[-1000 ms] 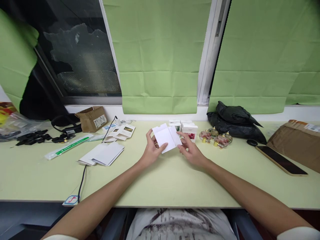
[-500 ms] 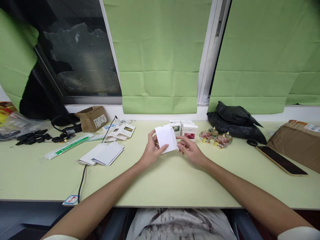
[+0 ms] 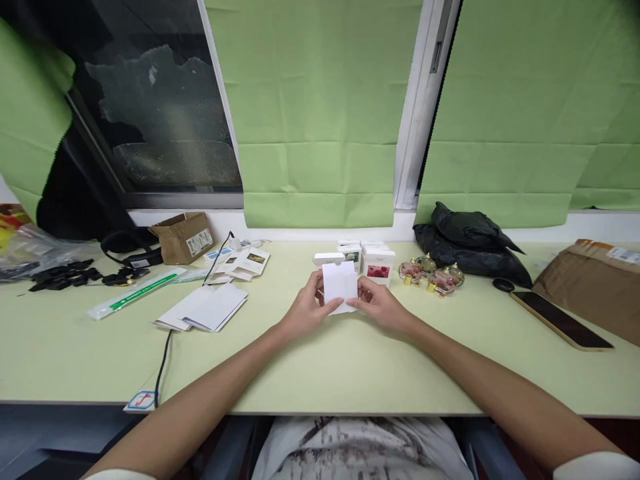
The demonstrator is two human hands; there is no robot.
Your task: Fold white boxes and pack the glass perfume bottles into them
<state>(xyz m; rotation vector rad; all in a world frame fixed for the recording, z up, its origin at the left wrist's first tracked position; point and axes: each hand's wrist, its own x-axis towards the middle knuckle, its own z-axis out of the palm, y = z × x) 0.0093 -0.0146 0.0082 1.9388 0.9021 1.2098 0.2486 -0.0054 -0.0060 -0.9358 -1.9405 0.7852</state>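
Head view: white carton blank [image 3: 340, 285] gripped between left hand [image 3: 307, 308] and right hand [image 3: 380, 305], table centre, apparently part-folded. Assembled printed boxes [image 3: 378, 264] at 12 o'clock; flat blanks [image 3: 207, 308] unfolded at 9 o'clock.

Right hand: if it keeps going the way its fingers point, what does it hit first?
The right hand points left and slightly away, into the folded white carton it already pinches. Past that, the left hand on the carton's other side. Depth looks close; both hands share the carton.

Pale green table [image 3: 320, 373]: flat white cards [image 3: 205, 308], small boxes [image 3: 377, 263], black bag [image 3: 470, 243], phone [image 3: 560, 320], brown carton [image 3: 183, 237].
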